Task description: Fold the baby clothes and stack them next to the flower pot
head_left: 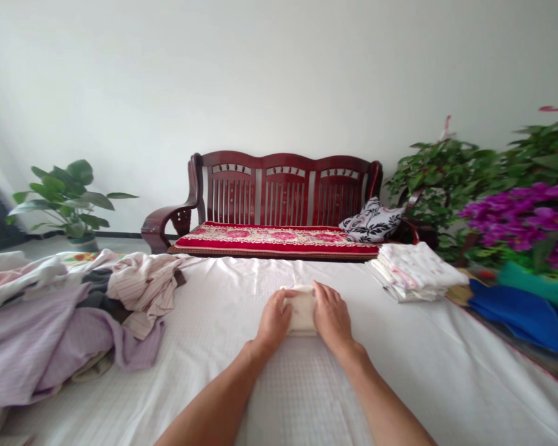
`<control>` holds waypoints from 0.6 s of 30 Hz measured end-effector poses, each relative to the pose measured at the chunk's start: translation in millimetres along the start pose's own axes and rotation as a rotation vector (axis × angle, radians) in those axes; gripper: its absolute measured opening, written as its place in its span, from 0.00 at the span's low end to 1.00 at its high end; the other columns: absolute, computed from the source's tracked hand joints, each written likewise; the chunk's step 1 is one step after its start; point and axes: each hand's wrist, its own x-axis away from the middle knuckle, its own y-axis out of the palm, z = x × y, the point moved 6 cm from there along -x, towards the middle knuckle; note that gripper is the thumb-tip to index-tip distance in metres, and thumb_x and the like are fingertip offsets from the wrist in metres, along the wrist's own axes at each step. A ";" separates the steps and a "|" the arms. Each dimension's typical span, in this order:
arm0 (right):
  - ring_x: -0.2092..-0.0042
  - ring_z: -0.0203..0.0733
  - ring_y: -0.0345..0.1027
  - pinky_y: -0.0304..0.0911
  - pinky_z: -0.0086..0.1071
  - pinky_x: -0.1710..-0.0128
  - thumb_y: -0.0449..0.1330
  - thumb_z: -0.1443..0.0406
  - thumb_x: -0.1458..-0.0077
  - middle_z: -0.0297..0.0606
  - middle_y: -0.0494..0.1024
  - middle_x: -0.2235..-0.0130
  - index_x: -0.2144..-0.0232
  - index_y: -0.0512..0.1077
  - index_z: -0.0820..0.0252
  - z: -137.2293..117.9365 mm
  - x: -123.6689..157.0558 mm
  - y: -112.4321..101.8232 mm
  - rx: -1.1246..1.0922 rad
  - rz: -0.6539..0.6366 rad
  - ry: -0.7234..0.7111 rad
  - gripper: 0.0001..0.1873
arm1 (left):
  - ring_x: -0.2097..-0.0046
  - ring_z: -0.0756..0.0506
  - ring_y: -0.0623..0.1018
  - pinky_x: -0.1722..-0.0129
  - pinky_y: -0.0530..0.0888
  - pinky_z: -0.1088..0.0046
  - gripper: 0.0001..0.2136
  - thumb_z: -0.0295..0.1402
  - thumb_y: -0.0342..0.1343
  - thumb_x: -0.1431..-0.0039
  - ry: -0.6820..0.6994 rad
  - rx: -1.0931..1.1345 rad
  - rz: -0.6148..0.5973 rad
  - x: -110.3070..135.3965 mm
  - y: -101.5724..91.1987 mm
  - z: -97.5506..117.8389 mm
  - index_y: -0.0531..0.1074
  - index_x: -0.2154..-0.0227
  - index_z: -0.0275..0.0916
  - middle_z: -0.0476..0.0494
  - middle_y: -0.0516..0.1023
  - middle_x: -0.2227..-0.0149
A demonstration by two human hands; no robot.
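Observation:
A small cream cloth (302,311), folded into a compact rectangle, lies on the white sheet (214,384) in front of me. My left hand (274,319) grips its left side, with the thumb over the top. On the opposite side, my right hand (332,314) lies along the edge with its fingers pointing forward. Both hands press the cloth between them. Parts of its sides are hidden under my fingers.
Loose, rumpled clothes (41,347) cover the left of the table. A stack of folded white cloths (416,269) stands at the right, beside blue fabric (521,313). Beyond are a wooden bench (283,192), a potted plant (69,198) and purple flowers (530,217).

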 end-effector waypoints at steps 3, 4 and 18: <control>0.44 0.50 0.64 0.62 0.42 0.45 0.48 0.73 0.43 0.49 0.73 0.44 0.40 0.64 0.63 13.2 3.3 12.5 -0.040 0.005 0.018 0.28 | 0.52 0.45 0.76 0.52 0.73 0.69 0.15 0.21 0.53 0.46 -0.148 0.003 0.093 -7.8 -16.2 -19.7 0.74 0.57 0.41 0.43 0.76 0.54; 0.43 0.49 0.64 0.61 0.42 0.44 0.48 0.73 0.43 0.49 0.73 0.44 0.40 0.64 0.63 16.5 3.8 15.4 -0.050 0.014 0.017 0.28 | 0.54 0.46 0.76 0.54 0.72 0.70 0.14 0.22 0.54 0.46 -0.156 -0.031 0.069 -10.4 -18.4 -22.8 0.75 0.58 0.40 0.44 0.76 0.56; 0.44 0.47 0.65 0.61 0.41 0.42 0.46 0.73 0.43 0.48 0.74 0.46 0.41 0.65 0.65 22.7 5.2 24.3 -0.168 0.015 0.017 0.28 | 0.65 0.46 0.76 0.64 0.66 0.73 0.10 0.22 0.50 0.47 -0.241 -0.278 -0.089 -38.7 -29.7 -26.0 0.76 0.71 0.39 0.46 0.79 0.69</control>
